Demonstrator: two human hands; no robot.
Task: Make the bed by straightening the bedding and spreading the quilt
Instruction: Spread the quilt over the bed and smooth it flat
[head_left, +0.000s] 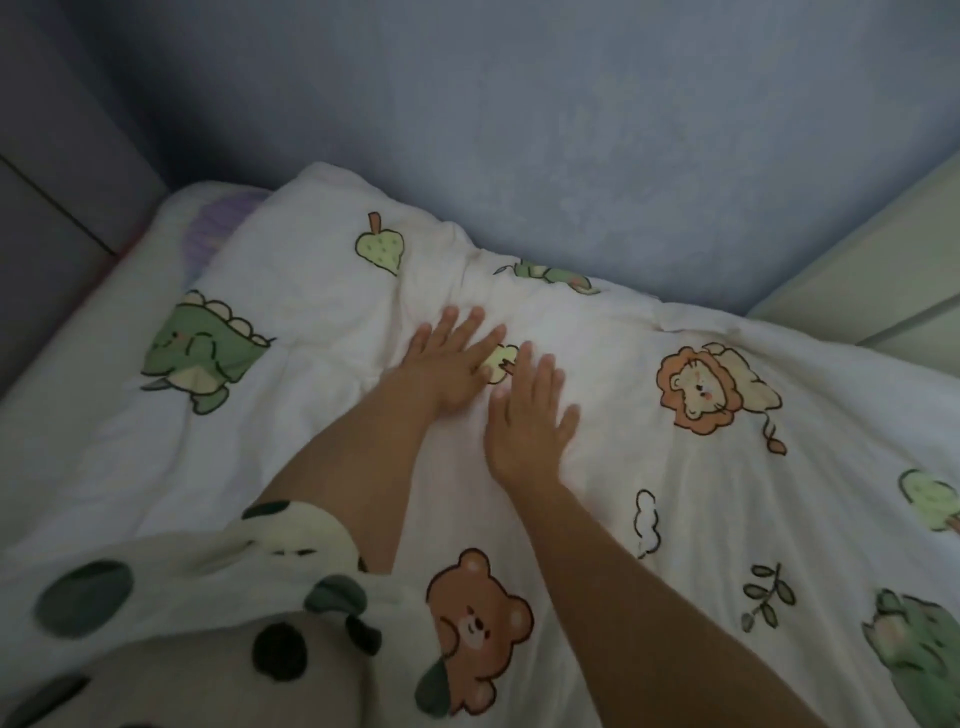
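A white quilt (597, 467) printed with cartoon animals is covering most of the bed, running out of view at the right and near edges. Both hands are lying flat on it near its far edge, fingers spread, released and gripping nothing. The left hand (452, 364) is resting slightly farther away, its thumb tucked out of sight under the palm side. The right hand (527, 421) is lying just beside it, nearer and to the right, and the two are almost touching. Between them a small green leaf print is being partly hidden by the fingers.

A green dinosaur print (205, 353) is sitting to the left, a lion print (701, 389) to the right, and a brown bear print (475, 629) near the viewer. A loose spotted sleeve (171, 587) is blurring across the near left corner, covering the left upper arm. At the far left, a purple and white shape (208, 228) is peeking from under the quilt; what it is cannot be made out. The blue wall (519, 130) behind is looking dim and soft.
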